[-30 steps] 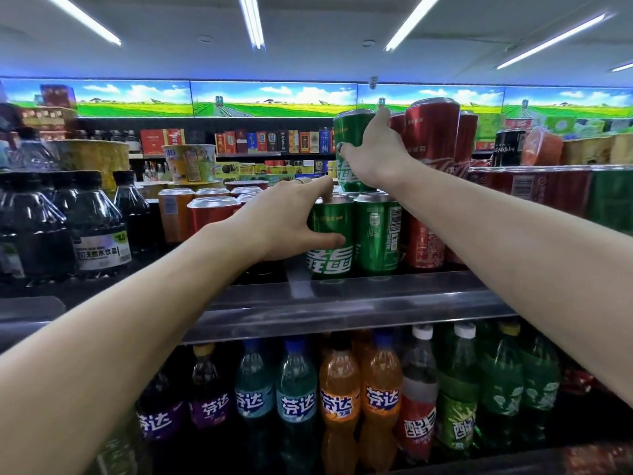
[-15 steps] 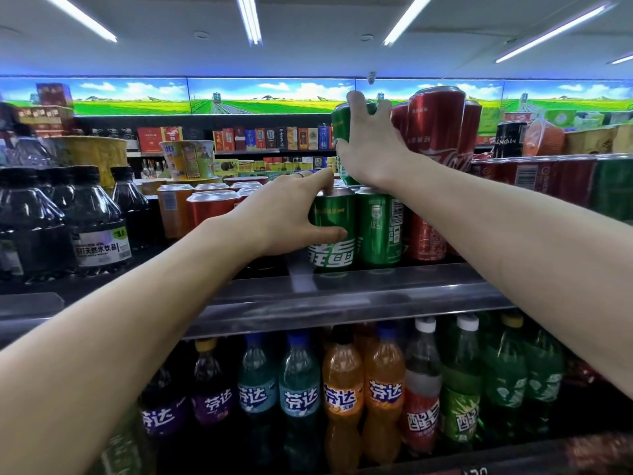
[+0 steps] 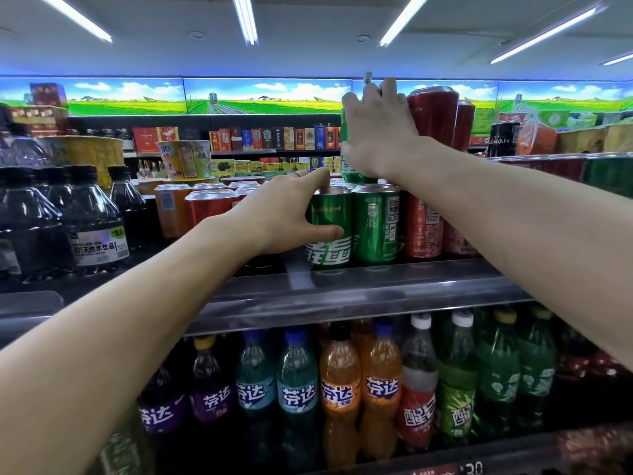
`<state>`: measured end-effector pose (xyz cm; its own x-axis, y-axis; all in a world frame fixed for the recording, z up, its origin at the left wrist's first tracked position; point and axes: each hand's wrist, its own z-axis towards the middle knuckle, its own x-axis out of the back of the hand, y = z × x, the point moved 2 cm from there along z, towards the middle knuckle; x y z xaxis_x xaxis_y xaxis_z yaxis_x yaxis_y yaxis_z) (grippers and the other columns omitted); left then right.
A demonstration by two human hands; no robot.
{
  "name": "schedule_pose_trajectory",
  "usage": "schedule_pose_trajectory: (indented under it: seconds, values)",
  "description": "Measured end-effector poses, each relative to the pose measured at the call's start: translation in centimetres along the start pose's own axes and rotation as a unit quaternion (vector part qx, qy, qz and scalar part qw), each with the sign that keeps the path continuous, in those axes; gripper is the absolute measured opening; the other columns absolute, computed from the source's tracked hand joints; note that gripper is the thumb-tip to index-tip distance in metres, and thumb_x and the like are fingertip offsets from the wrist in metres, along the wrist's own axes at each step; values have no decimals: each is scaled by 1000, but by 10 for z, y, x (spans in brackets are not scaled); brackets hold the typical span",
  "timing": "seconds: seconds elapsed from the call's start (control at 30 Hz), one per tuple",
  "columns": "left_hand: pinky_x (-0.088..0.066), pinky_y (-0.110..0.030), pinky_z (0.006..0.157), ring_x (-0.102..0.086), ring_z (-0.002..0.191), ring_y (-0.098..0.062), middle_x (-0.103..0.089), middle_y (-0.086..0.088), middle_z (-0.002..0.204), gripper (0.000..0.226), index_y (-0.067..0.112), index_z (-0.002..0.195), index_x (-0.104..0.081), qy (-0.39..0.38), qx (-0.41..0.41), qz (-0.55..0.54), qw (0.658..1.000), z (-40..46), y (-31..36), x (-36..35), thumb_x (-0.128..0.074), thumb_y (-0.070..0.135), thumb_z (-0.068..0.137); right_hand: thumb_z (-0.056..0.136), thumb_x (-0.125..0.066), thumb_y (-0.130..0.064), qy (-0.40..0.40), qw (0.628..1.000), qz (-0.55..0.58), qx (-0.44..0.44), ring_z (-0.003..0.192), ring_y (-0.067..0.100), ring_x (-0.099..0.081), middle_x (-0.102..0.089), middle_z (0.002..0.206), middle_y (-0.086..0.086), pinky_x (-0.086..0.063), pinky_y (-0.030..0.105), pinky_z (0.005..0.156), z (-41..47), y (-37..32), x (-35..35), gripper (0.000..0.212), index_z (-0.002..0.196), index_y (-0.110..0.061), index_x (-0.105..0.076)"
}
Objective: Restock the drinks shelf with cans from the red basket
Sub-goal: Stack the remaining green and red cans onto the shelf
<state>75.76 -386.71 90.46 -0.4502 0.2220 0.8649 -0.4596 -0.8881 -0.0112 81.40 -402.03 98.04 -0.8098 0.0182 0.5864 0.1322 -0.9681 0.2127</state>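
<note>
Gripping one green can [image 3: 329,228] each, left hand [image 3: 284,217], right hand [image 3: 376,138] on upper can [image 3: 349,166].

Both arms are stretched forward and upward, bare to the elbow. The left hand [image 3: 284,214] is lower, with the thumb and the index finger spread wide apart and laid around a green can [image 3: 329,231]. The right hand [image 3: 376,132] is raised higher, its back turned to the camera, and its fingers are curled around an upper green can [image 3: 349,166].
</note>
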Motion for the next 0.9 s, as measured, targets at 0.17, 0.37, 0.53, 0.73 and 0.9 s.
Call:
schedule_pose_trajectory:
  seconds: [0.17,0.37,0.53,0.73,0.9]
  values:
    - [-44,-36,81,-57,92,-23,-61,1,107,51,31,112,-36,-5,5,-13,1000,-2,3,1,-74,57,87,96,-58,-29,2,1000,-9,18,135,38,-32,-45,140,19,-35,45,103,-2,0,-1,54,142,-9,-38]
    - [-46,-37,83,-59,94,-23,-66,-2,111,54,30,118,-40,-23,17,-34,999,-2,3,4,-77,53,87,97,-54,-22,5,1000,2,22,133,39,-34,-41,142,23,-35,46,104,-4,-1,0,56,147,-7,-33]
    - [-41,-32,92,-56,112,-22,-59,-6,139,73,22,145,-40,-36,17,-44,998,-4,3,4,-75,53,89,97,-51,-15,9,1000,21,21,130,39,-37,-43,141,22,-36,47,103,-7,-5,2,55,148,-7,-33]
    - [-38,-40,114,-45,141,-26,-44,-7,158,87,27,156,-28,-6,9,-59,998,-11,-3,9,-75,54,88,97,-50,-13,19,999,34,10,132,40,-35,-42,142,24,-35,47,102,-10,-5,4,54,147,-7,-33]
    - [-34,-38,118,-44,144,-22,-44,-6,158,82,25,154,-34,75,16,-49,996,-28,-21,38,-76,51,88,94,-46,-6,54,995,85,-8,133,40,-35,-42,141,25,-34,47,106,-16,-6,6,55,148,-5,-35]
